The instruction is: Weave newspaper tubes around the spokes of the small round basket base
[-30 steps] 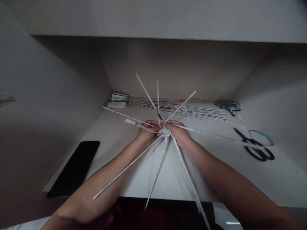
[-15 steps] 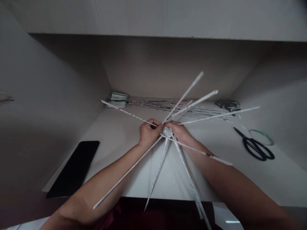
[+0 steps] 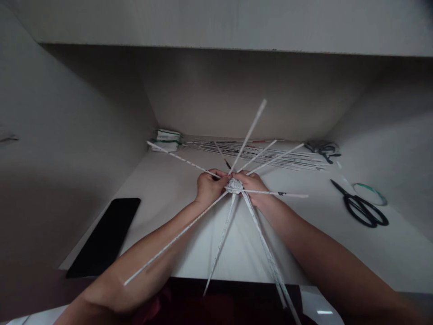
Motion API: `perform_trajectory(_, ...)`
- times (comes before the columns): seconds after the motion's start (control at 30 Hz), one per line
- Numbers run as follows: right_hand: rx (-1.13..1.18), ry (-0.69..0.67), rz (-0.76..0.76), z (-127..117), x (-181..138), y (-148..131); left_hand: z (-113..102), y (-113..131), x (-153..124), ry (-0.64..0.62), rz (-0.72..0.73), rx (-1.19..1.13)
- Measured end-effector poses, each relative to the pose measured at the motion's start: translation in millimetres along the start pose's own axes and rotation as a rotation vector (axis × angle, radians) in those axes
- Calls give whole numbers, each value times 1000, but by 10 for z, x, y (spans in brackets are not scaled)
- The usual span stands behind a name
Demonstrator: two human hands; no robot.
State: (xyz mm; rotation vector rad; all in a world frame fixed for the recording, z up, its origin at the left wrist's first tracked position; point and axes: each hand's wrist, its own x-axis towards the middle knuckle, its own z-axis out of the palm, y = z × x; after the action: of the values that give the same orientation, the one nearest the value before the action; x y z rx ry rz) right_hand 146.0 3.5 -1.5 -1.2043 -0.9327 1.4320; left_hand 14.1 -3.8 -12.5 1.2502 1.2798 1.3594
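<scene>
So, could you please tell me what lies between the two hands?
In the head view, a white woven hub with radiating rods lies between the left hand and right hand, touching both.

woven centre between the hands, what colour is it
The woven centre is whitish with small greyish flecks, seen best in the head view.

Desk-like craft nook (image 3: 189, 95), white tabletop (image 3: 162, 189), overhead panel (image 3: 216, 25), black scissors (image 3: 349, 197), bundle of thin sticks (image 3: 287, 160)

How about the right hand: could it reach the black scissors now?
Probably yes: the scissors lie uncovered on the table to its right, though one pale stick juts out that way. The right hand is holding the woven piece, so it would likely have to let go first.
</scene>
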Motion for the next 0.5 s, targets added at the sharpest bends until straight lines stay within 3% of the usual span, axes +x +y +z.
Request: perform_trajectory(0.5,-66,-39,16,-40,-15,-33,-107,141,-54,-218,412,507)
